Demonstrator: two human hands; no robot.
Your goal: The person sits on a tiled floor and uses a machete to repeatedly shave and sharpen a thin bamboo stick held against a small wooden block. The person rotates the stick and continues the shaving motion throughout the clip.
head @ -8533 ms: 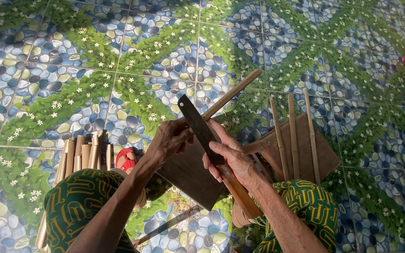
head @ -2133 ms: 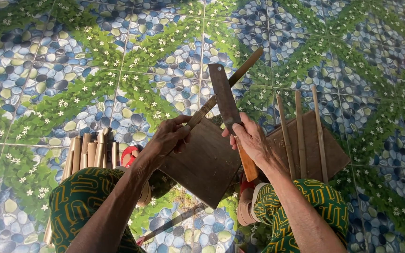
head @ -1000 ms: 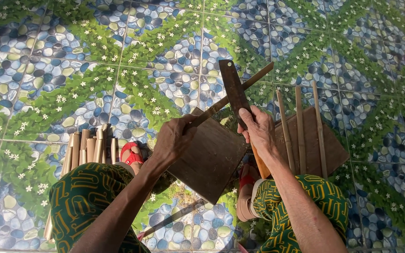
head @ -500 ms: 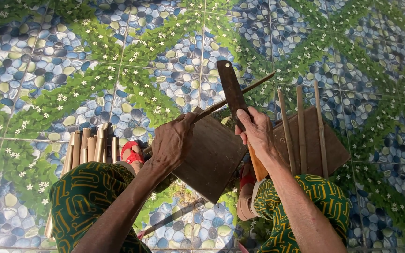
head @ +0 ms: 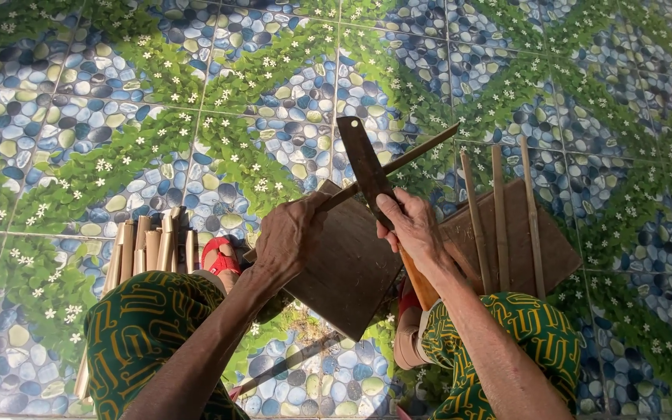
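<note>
My left hand (head: 289,241) grips the near end of a thin bamboo strip (head: 414,155) that slants up to the right over a brown wooden board (head: 348,272). My right hand (head: 414,229) holds a dark, flat-bladed knife (head: 363,167) by its wooden handle. The blade points away from me and crosses the strip just beyond my left hand. Both hands hover above the board, between my knees in green patterned trousers.
Three long bamboo strips (head: 499,218) lie on a second board (head: 523,241) at the right. A bundle of short split bamboo pieces (head: 149,249) rests on the floor at the left beside a red sandal (head: 219,257). The tiled floor (head: 118,117) has a pebble-and-leaf pattern.
Over the last second my left hand has slid along the strip toward me. The knife has stayed crossed over the strip, its blade tilting slightly to the left.
</note>
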